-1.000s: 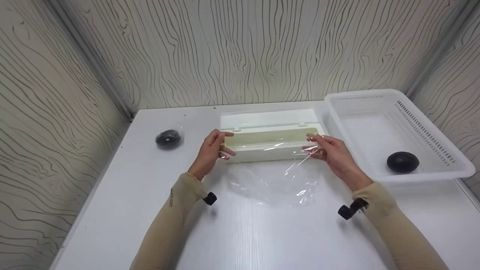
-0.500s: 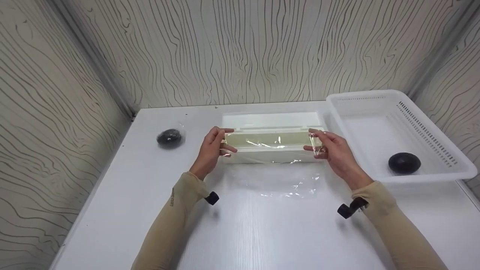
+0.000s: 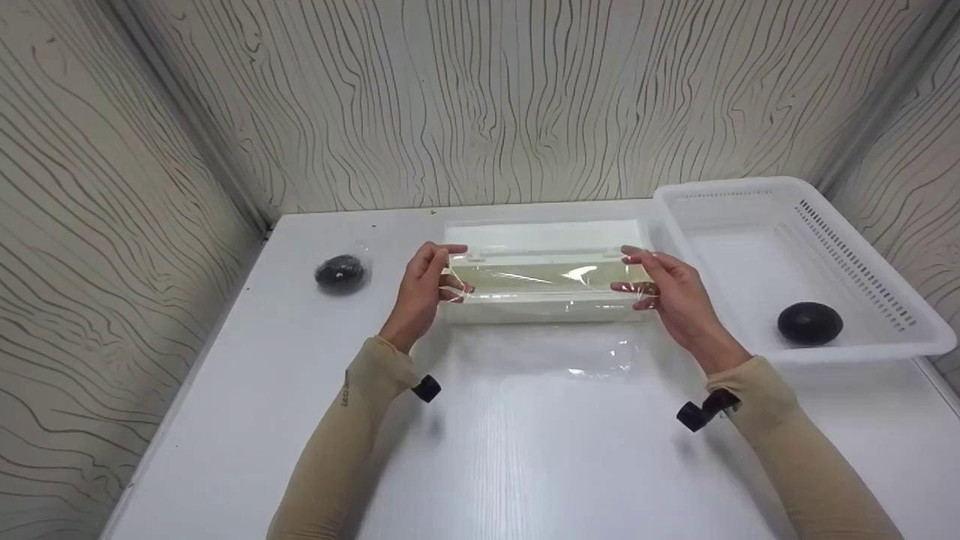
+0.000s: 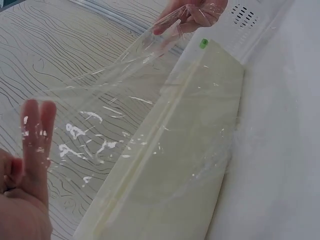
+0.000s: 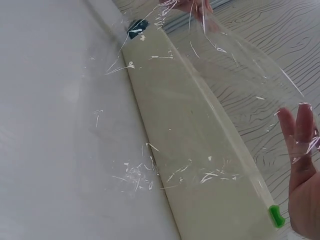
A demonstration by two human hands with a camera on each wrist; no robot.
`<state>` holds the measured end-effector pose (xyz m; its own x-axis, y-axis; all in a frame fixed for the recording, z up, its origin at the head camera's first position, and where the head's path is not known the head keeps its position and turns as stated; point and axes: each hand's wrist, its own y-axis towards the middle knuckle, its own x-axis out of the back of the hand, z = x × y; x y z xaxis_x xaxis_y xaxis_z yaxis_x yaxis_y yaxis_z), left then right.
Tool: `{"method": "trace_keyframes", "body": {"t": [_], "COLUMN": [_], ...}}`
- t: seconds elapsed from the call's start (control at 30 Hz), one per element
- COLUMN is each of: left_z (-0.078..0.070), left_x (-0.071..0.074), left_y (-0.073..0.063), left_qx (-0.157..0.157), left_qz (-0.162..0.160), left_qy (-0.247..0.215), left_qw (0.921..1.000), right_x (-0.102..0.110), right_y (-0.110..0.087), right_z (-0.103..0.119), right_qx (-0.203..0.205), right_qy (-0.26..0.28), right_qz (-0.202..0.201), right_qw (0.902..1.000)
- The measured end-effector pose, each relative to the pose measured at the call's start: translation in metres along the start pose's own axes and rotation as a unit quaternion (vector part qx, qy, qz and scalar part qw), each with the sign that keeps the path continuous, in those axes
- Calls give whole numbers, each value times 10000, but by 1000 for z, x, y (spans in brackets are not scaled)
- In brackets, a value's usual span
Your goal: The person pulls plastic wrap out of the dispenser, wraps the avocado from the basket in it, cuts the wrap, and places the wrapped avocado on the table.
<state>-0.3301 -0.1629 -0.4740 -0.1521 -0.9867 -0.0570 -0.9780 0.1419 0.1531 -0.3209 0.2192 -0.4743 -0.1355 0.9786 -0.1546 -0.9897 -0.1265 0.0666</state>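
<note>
Between my two hands a sheet of clear cling film (image 4: 102, 145) is stretched over a long whitish cling film box (image 3: 540, 312). The left hand (image 3: 421, 294) pinches the film's left corner with thumb and index finger, other fingers extended against the film. At the opposite corner, the right hand (image 3: 681, 304) pinches it in the same way. The loose end of the film trails in front of the box over the white table. The box's lid (image 3: 551, 234) is tipped back toward the wall. A green slider (image 5: 276, 216) sits at the box's right end.
To the left, a black egg-shaped object (image 3: 340, 273) lies wrapped in film. A white perforated basket (image 3: 720, 300) stands on the right, with another black egg-shaped object (image 3: 810, 323) inside. A wood-grain patterned wall (image 3: 525, 105) closes off the back.
The right-hand side of the film has gone from a slanting fold to spread out between the hands. Both hands have risen slightly, and the trailing end has drawn nearer the box.
</note>
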Motion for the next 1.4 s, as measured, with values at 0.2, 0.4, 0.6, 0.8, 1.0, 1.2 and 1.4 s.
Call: {"method": "trace_keyframes", "body": {"t": [0.2, 0.4, 0.6, 0.8, 1.0, 1.2, 1.4], "left_z": [-12, -19, -24, -23, -11, 7, 21], "left_x": [-3, -2, -2, -1, 3, 12, 23], "left_y": [1, -10, -30, -59, -89, -98, -97], "left_qx": [-135, -125, 104, 443, 813, 1561, 1893], "left_qz": [-194, -38, 153, 314, 705, 1365, 1839], "left_qy": [-133, -143, -156, -53, -66, 626, 1432], "left_qw": [9996, 9998, 9997, 9985, 9942, 9763, 9539], "right_x": [-2, -1, 1, 4, 13, 27, 33], "right_y": [-1, -10, -28, -51, -68, -74, -77], "right_z": [11, 16, 19, 16, 10, -6, -21], "right_qx": [218, 402, 288, 78, -336, -968, -1504], "right_qy": [102, -39, -192, -564, -862, -1738, -2228], "right_qz": [-24, -54, 44, 263, 804, 1660, 2414], "right_qw": [9997, 9992, 9994, 9980, 9925, 9659, 9324]}}
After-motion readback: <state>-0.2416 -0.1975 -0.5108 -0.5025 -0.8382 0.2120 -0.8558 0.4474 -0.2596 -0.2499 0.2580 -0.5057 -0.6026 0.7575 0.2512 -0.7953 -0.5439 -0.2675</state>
